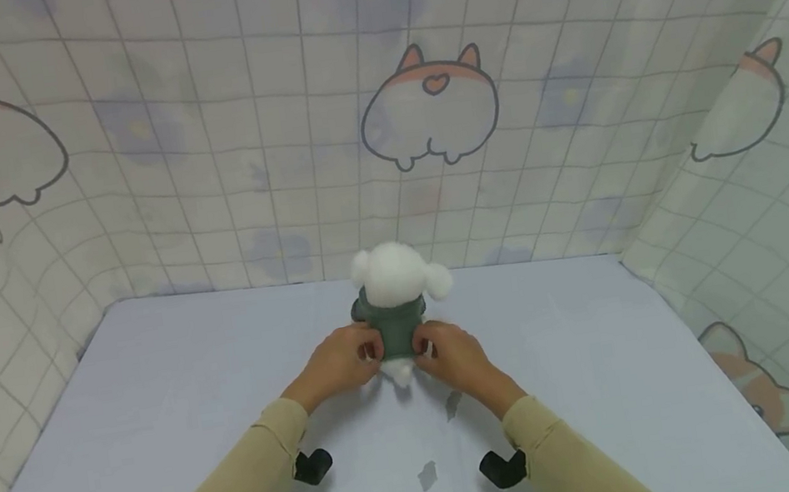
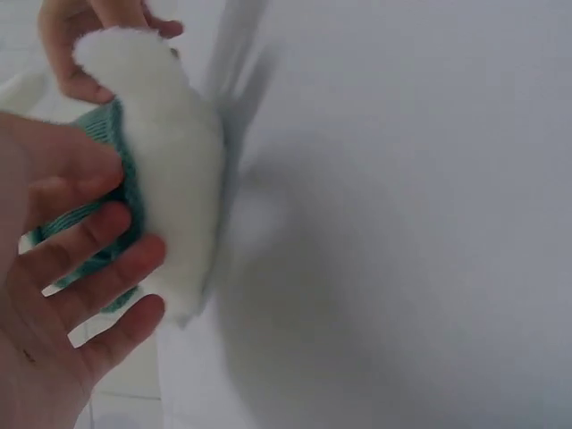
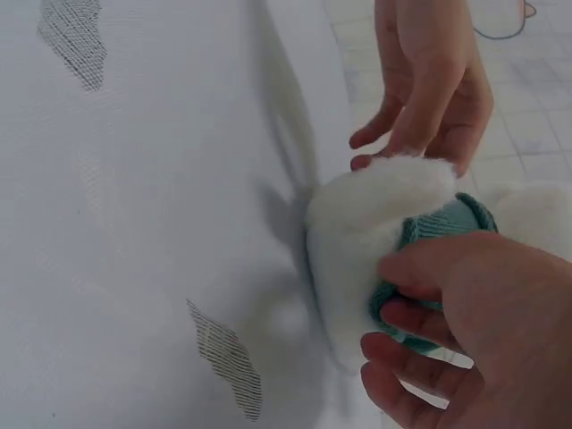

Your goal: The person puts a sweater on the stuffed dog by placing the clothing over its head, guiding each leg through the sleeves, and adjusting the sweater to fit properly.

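A white plush toy (image 1: 392,273) in a green knitted sweater (image 1: 395,328) sits near the table's far edge, the back of its head toward me. My left hand (image 1: 345,359) pinches the sweater's lower hem on the left side. On the right side, my right hand (image 1: 453,354) pinches the same hem between thumb and forefinger. Below the hem, the fluffy white lower body (image 2: 179,201) shows bare in the left wrist view. The right wrist view shows the rolled sweater edge (image 3: 444,222) beside the white fur. The toy's front is hidden.
A white table (image 1: 228,353) lies under the toy, with grey patches (image 1: 428,475) near me. Grid-patterned curtains (image 1: 237,150) with cartoon animal prints hang behind and at both sides. Black camera mounts (image 1: 313,466) stick out from beneath both sleeves.
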Motion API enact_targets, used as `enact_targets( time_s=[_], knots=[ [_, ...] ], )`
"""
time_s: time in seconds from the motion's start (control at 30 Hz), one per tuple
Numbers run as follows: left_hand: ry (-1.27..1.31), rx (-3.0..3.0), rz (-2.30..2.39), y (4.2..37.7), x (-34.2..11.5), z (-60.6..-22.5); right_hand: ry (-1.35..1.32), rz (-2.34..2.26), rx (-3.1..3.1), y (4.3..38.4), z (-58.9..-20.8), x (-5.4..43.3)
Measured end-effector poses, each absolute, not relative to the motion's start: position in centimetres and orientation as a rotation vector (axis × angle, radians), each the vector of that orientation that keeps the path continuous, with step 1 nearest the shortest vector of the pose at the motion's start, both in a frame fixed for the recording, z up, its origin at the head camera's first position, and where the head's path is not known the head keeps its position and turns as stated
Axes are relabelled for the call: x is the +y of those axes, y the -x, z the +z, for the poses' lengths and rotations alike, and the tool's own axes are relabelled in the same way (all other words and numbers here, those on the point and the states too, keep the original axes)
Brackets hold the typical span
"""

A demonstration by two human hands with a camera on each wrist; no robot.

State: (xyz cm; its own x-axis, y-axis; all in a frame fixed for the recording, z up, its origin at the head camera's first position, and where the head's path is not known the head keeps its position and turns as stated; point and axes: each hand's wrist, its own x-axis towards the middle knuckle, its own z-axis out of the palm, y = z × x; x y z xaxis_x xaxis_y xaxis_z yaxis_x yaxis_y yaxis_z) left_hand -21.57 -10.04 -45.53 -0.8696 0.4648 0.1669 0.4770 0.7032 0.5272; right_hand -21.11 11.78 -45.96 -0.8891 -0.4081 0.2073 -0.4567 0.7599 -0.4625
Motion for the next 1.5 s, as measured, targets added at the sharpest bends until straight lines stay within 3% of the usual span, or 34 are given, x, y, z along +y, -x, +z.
enact_targets(
  time_s=[0.37, 0.87, 1.5],
  knots=[
    [0.342, -2.956, -0.908, 21.5, -9.6, -44.7, -0.380, 0.880, -2.879, 21.6, -45.8, 11.3],
    [0.375, -3.072, -0.670, 21.4, -9.4, -44.7, -0.429, 0.634, -3.147, 21.7, -45.6, 11.1],
    [0.315, -3.093, -0.735, 21.2, -9.5, -44.7, -0.435, 0.847, -3.129, 21.9, -45.6, 11.3]
  ],
)
